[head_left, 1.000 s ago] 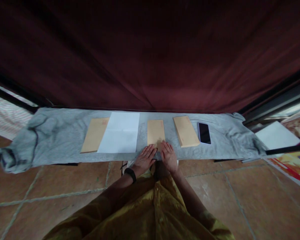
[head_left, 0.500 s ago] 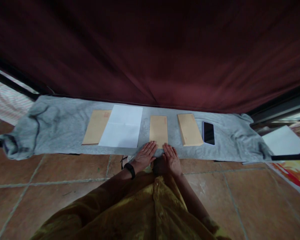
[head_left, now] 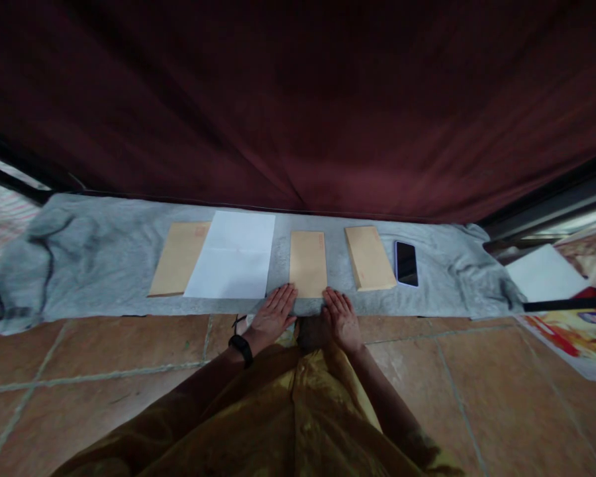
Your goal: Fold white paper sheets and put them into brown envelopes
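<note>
A brown paper envelope (head_left: 308,262) lies flat in the middle of the grey cloth (head_left: 114,258). My left hand (head_left: 275,311) rests at its lower left corner, fingers stretched out flat. At the lower right corner lies my right hand (head_left: 341,318), also flat, with fingertips by the envelope's edge. Neither hand grips anything. To the left, white paper sheets (head_left: 236,255) partly cover more brown envelopes (head_left: 176,258). A thick stack of brown envelopes (head_left: 370,258) sits right of the middle one.
Beyond that stack lies a smartphone (head_left: 406,264). A dark red curtain (head_left: 298,119) hangs along the far edge of the cloth. Off the right end are a white sheet (head_left: 546,273) and a colourful printed bag (head_left: 576,338). Tiled floor (head_left: 144,344) shows below.
My left hand has shifted slightly left, from the envelope's lower edge to its corner. My right hand stays near the other corner. The whole view has moved slightly.
</note>
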`<state>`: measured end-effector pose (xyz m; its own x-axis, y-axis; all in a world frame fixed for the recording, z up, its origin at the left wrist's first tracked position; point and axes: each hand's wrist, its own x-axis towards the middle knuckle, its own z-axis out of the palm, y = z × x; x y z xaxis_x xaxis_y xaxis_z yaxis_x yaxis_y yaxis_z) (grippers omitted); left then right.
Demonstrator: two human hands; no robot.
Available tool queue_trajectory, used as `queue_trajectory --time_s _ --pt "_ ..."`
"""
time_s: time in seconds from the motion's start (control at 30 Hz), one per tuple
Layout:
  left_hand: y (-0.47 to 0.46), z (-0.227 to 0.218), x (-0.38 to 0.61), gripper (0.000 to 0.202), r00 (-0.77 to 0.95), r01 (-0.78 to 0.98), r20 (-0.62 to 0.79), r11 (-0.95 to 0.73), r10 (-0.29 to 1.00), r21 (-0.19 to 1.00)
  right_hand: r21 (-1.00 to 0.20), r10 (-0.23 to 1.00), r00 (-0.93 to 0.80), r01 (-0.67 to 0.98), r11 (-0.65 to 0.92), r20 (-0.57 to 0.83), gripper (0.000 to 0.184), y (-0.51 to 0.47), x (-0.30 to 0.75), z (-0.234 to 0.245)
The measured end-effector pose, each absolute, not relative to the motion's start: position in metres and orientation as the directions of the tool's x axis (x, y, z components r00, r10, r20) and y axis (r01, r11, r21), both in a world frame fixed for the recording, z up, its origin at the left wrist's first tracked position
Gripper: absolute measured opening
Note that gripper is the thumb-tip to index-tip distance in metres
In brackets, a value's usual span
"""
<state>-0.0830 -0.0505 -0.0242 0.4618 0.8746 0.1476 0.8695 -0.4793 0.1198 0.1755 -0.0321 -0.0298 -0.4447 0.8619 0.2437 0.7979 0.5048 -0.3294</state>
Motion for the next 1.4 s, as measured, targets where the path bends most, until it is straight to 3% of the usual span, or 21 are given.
queue_trajectory --time_s 0.3,0.53,0.7,0.83,0.93,1.03,1.17,1.27,1.4 --pt "-0.048 -0.022 -0.086 0.065 0.463 0.864 0.169 -0.486 0.870 0.131 -0.365 0.833 -0.506 0.750 0.552 0.222 0.045 -0.021 0.192 -0.019" --pt "-0.048 -0.032 -0.086 0.065 0.453 0.858 0.239 -0.493 0.859 0.143 -0.470 0.939 -0.201 0.824 0.316 0.279 0.032 -0.010 0.169 -0.022" --pt "-0.048 -0.035 -0.084 0.067 0.439 0.863 0.255 -0.483 0.862 0.148 -0.613 0.962 -0.031 0.765 0.198 0.272 0.022 -0.007 0.143 -0.023" --pt "-0.048 -0.036 -0.084 0.069 0.443 0.866 0.251 -0.483 0.861 0.127 -0.865 0.977 0.115 0.492 0.101 0.179 0.019 -0.006 0.133 -0.021" --pt "-0.049 -0.037 -0.084 0.071 0.443 0.868 0.242 -0.480 0.863 0.124 -0.984 0.991 0.127 0.166 -0.058 -0.037 0.024 -0.005 0.125 -0.018" --pt "-0.050 -0.037 -0.083 0.072 0.440 0.871 0.225 -0.474 0.869 0.127 -0.965 0.956 0.158 -0.131 -0.228 -0.248 0.037 -0.003 0.116 -0.015" --pt "-0.051 -0.033 -0.081 0.070 0.433 0.876 0.200 -0.462 0.879 0.136 -0.854 0.877 0.203 -0.402 -0.330 -0.435 0.043 -0.001 0.106 -0.006" --pt "-0.051 -0.029 -0.080 0.070 0.437 0.872 0.175 -0.463 0.882 0.155 -0.780 0.864 0.120 -0.504 -0.372 -0.489 0.036 -0.004 0.101 0.001" --pt "-0.052 -0.025 -0.079 0.072 0.431 0.874 0.135 -0.450 0.892 0.184 -0.764 0.868 0.070 -0.513 -0.392 -0.492 0.035 -0.008 0.092 0.002"
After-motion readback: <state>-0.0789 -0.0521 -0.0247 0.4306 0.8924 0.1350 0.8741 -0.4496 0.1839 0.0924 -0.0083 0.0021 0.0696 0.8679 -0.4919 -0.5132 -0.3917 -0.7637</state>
